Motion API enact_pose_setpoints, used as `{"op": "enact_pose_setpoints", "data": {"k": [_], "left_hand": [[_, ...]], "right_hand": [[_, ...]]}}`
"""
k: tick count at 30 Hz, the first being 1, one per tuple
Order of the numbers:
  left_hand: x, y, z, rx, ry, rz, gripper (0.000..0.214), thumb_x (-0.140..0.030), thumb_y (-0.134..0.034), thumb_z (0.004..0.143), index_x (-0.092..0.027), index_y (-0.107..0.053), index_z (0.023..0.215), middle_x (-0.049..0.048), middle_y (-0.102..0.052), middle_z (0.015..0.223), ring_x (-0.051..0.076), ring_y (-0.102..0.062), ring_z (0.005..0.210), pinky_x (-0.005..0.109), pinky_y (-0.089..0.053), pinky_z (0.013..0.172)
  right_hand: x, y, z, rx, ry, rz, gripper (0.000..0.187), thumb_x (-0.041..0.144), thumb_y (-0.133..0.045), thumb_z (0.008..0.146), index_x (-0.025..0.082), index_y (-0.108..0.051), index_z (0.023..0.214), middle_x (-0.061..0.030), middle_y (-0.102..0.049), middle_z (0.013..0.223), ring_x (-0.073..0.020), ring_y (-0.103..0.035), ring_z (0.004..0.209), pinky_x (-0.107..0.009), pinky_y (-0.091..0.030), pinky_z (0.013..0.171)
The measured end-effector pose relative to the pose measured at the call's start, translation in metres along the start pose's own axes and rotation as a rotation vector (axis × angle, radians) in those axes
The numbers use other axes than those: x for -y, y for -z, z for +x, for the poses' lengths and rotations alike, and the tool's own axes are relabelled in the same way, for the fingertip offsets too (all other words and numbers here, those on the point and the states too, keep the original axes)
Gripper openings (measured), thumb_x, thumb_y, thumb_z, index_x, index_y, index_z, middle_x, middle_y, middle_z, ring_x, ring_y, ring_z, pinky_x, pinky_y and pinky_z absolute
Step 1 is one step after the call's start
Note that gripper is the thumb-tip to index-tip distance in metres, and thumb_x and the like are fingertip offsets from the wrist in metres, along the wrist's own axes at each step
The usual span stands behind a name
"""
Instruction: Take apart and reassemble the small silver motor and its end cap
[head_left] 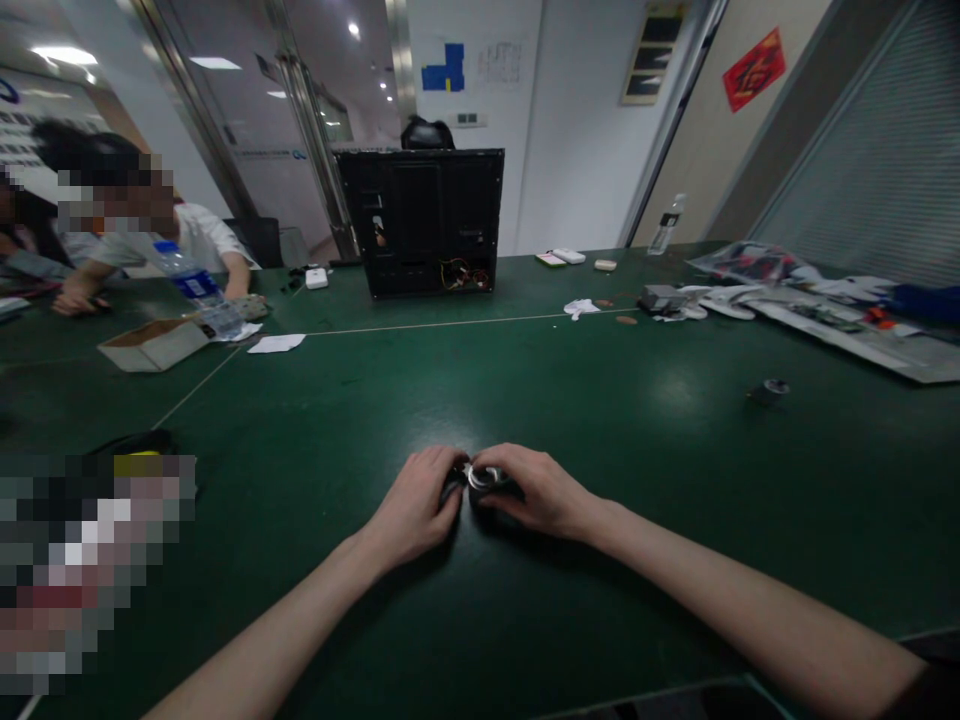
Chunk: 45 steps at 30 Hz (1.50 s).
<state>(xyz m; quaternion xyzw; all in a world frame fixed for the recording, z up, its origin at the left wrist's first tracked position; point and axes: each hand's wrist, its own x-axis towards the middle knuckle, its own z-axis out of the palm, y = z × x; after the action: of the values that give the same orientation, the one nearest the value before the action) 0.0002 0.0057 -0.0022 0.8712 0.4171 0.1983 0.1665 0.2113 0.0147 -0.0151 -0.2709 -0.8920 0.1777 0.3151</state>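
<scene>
My right hand is closed around a small dark cylindrical part with a shiny metal ring on top, low over the green tabletop. Close beside it, my left hand curls its fingers and thumb about a small dark piece, mostly hidden by the fingers. The two pieces meet or nearly meet between my hands; contact cannot be made out. Further right lies a similar dark cylinder with a metal end, apart from both hands.
A black panel stands upright at the back. Leftward are an open box, a water bottle and a seated person. Bags and parts lie on a white board at right. Another bottle stands behind.
</scene>
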Motion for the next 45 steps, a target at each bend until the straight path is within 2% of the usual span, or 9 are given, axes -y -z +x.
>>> {"op": "enact_pose_setpoints", "data": {"k": [6,15,32,38,45], "left_hand": [[-0.002,0.002,-0.001,-0.012,0.001,-0.045,0.026,-0.011,-0.045,0.084,-0.019,-0.049,0.108,0.0072,-0.059,0.101,0.022,-0.055,0.093,0.036,-0.044,0.083],[-0.001,0.001,-0.002,-0.044,0.007,-0.095,0.029,-0.013,-0.045,0.084,-0.018,-0.048,0.112,0.0082,-0.059,0.105,0.022,-0.056,0.095,0.037,-0.044,0.086],[-0.008,0.006,-0.001,0.01,-0.026,-0.116,0.036,-0.03,-0.064,0.08,-0.02,-0.05,0.111,0.0065,-0.06,0.106,0.024,-0.056,0.095,0.04,-0.045,0.085],[-0.007,0.005,0.0,0.02,-0.019,-0.112,0.025,-0.026,-0.058,0.084,-0.019,-0.052,0.107,0.007,-0.061,0.102,0.023,-0.056,0.092,0.038,-0.044,0.084],[-0.007,0.004,0.0,0.013,-0.024,-0.116,0.023,-0.027,-0.052,0.088,-0.018,-0.051,0.108,0.0078,-0.06,0.101,0.023,-0.055,0.092,0.038,-0.043,0.085]], "right_hand": [[-0.001,0.002,-0.001,0.029,-0.013,-0.017,0.033,0.027,-0.06,0.083,0.018,-0.047,0.112,-0.0069,-0.061,0.105,-0.0171,-0.057,0.093,-0.03,-0.047,0.081],[0.005,0.009,-0.001,0.132,-0.031,0.019,0.042,0.016,-0.056,0.081,0.017,-0.043,0.12,-0.0093,-0.058,0.112,-0.0179,-0.055,0.098,-0.031,-0.044,0.085],[0.002,-0.001,0.0,0.088,-0.109,-0.007,0.041,0.021,-0.06,0.079,0.019,-0.041,0.115,-0.0064,-0.056,0.106,-0.0161,-0.055,0.085,-0.028,-0.044,0.073],[0.004,0.001,0.0,0.11,-0.098,0.033,0.044,0.022,-0.06,0.078,0.018,-0.04,0.117,-0.0081,-0.055,0.107,-0.0174,-0.055,0.088,-0.03,-0.044,0.076],[0.005,0.005,-0.001,0.104,-0.07,0.066,0.048,0.017,-0.058,0.078,0.016,-0.04,0.122,-0.0087,-0.055,0.109,-0.0173,-0.055,0.09,-0.03,-0.045,0.079]]}}
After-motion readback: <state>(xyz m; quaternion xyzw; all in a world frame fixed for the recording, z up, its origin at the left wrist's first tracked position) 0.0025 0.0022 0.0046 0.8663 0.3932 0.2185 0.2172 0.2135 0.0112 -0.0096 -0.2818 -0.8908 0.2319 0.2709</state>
